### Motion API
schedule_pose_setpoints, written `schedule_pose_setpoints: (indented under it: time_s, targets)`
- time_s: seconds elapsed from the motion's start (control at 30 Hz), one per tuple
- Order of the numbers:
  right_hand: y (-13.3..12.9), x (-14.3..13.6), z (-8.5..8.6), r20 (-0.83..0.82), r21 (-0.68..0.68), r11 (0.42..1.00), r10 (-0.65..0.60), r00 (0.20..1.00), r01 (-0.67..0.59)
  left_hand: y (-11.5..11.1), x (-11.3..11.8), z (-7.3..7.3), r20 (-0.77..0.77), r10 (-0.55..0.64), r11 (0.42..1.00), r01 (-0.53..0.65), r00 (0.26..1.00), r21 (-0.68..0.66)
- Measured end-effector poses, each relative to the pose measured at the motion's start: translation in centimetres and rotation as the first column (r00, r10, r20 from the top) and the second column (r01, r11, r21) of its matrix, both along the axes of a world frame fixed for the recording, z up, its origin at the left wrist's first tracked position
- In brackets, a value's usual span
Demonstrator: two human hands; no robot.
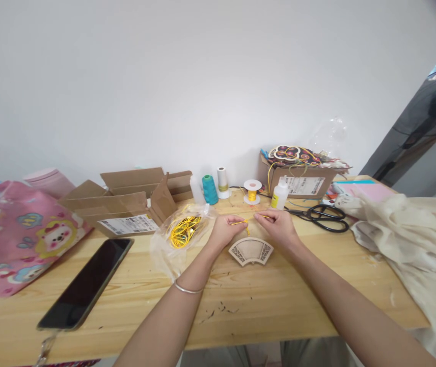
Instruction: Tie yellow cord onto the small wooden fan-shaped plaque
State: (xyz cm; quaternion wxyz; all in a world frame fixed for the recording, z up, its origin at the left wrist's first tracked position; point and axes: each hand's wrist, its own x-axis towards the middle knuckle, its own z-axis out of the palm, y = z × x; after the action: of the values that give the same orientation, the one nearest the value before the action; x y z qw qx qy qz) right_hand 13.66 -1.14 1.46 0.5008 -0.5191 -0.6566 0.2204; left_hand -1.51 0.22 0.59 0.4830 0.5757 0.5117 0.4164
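Note:
Both hands pinch a thin yellow cord [247,224] near the middle of the wooden table [279,300]. My left hand [225,229] is closed on the cord from the left, a bracelet on its wrist. My right hand [278,227] grips the cord on the right side, fingers pressed together. Between them the cord has a small knot or loop and runs down to a fan-shaped wooden pendant [251,250] with cut-out lattice at both ends. The pendant sits just below the hands, close to the tabletop; whether it touches is unclear.
Behind stand a teal thread cone [210,190], a yellow cord spool [252,193] and a glue-like bottle [279,196]. Black scissors [323,216] lie right, beside cream cloth [401,244]. Left are a plastic bag of yellow cord [183,232], a phone [88,280] and an open cardboard box [122,209].

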Motion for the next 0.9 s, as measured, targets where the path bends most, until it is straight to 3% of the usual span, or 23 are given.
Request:
schedule_pose_setpoints:
  time_s: [0.27,0.4,0.63,0.73,0.9]
  targets:
    - [-0.5,-0.1,1.0,-0.077,0.03,0.999,-0.035,0.996,0.037,-0.2,0.0,0.2,0.012,-0.006,1.0,0.006,1.0,-0.012]
    - [-0.5,0.0,1.1,-0.18,-0.038,0.998,-0.052,0.982,0.045,-0.3,0.0,0.5,0.032,-0.004,1.0,0.005,0.999,-0.027]
    - [0.5,0.6,-0.1,-0.34,-0.183,0.982,-0.099,0.935,0.038,-0.4,0.0,0.5,0.088,-0.014,0.999,0.018,0.996,-0.048]
    - [0.6,0.6,0.0,-0.281,-0.151,0.988,-0.071,0.957,0.029,-0.5,0.0,0.4,0.082,-0.012,0.999,0.015,0.997,-0.041]
    - [0.3,-0.1,0.1,0.014,0.076,0.994,0.083,0.996,-0.084,-0.5,0.0,0.6,0.08,-0.043,0.998,0.046,0.996,-0.039]
